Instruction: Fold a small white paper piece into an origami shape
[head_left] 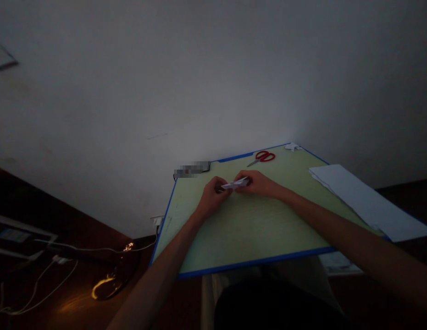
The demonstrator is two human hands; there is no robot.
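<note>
Between my two hands is a small piece of folded white paper (235, 184), held just over the middle of a pale green table with blue edges (257, 229). My left hand (215, 195) grips its left end, fingers curled round and partly hidden. On the other end, my right hand (252, 182) pinches the paper between thumb and fingers. Beyond my right hand lies a pair of scissors (264, 156) with red handles, the blades pointing left toward me.
White paper sheets (357, 197) overhang the table's right edge. Paper scraps (293, 146) lie at the far right corner. A blurred dark object (192, 169) sits at the far left corner. The wall stands behind; white cables (96, 249) run at lower left.
</note>
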